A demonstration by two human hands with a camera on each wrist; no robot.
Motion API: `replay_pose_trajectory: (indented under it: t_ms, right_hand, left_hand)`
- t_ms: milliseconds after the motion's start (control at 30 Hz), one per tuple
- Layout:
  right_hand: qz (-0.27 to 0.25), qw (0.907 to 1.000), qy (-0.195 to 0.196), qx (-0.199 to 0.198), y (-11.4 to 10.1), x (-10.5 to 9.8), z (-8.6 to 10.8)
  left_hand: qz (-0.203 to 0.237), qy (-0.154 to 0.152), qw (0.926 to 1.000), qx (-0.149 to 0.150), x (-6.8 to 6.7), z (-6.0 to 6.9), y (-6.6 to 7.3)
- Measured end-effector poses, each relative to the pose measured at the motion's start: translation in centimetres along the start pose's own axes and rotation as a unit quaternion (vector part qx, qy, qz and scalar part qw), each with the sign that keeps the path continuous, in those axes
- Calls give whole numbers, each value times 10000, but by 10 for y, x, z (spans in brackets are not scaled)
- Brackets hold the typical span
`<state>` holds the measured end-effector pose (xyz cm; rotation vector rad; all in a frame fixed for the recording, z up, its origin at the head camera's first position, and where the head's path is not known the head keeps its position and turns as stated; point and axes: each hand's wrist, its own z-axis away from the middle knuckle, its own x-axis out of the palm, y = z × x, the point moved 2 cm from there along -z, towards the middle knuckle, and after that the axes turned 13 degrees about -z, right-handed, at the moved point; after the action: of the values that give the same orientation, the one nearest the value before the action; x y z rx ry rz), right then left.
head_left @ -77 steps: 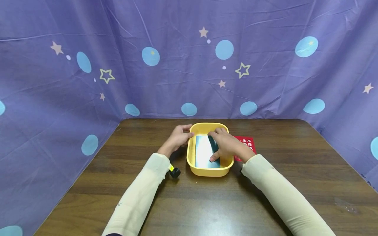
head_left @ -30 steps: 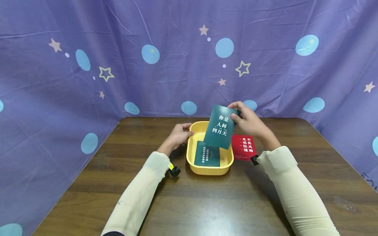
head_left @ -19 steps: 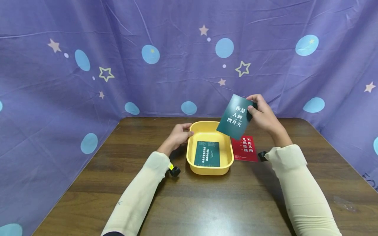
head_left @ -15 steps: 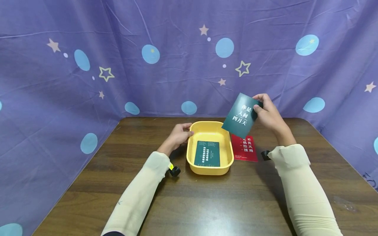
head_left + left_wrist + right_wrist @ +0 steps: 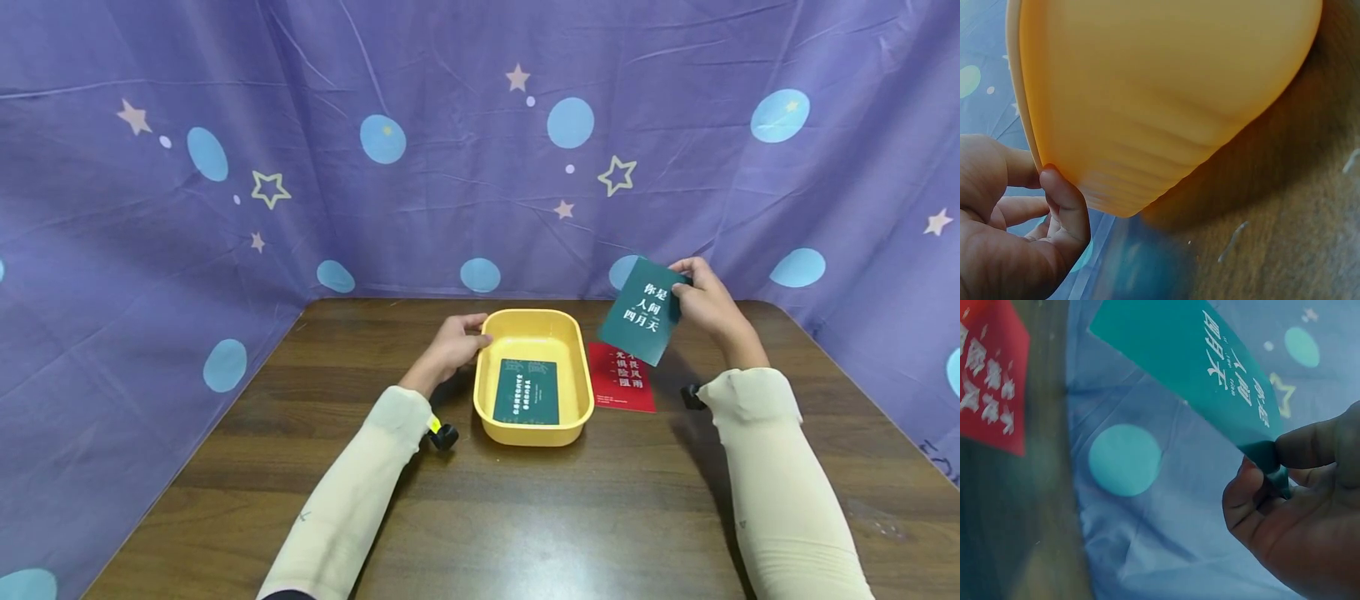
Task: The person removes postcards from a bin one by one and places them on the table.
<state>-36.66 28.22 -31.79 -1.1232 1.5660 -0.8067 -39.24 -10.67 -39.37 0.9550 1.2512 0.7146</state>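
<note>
Between thumb and fingers, my right hand pinches a dark green card with white lettering, held tilted above the table. The right wrist view shows the card bending slightly at the pinched corner. Partly beneath it lies a red card with white characters, flat beside the yellow tub. My left hand pinches the tub's left rim; in the left wrist view the thumb is at the rim's edge. Inside the tub, a second green card lies flat on the bottom.
The brown wooden table extends around the tub. A purple-blue curtain with stars and dots hangs behind and at the sides. A small clear, shiny scrap lies toward the table's right side.
My right hand has lifted the green card out of the tub and carried it right, then slightly down, over the red card. Another green card now shows in the tub. My left hand stays put.
</note>
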Motion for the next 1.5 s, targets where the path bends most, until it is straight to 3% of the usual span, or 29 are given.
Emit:
replay_pose_trajectory:
  t_ms: [267,733,967,1233,1500]
  right_hand:
    - [215,9977,-589,257,26,-3,-5]
    - [133,9850,-1584,666,55,19,-13]
    - [1079,9745,-1877,586,60,24,-15]
    - [1747,9593,-2190,353,64,31,-17]
    - [1958,9488,-2452,357,62,45,-17]
  left_hand:
    - [29,13,10000,-38,1,-2,1]
    - [-1,38,10000,-43,2,-4,1]
    - [-1,38,10000,-30,2,-4,2]
    - [59,29,10000,-51,2,-4,1]
    - [52,28,10000,-31,2,-4,1]
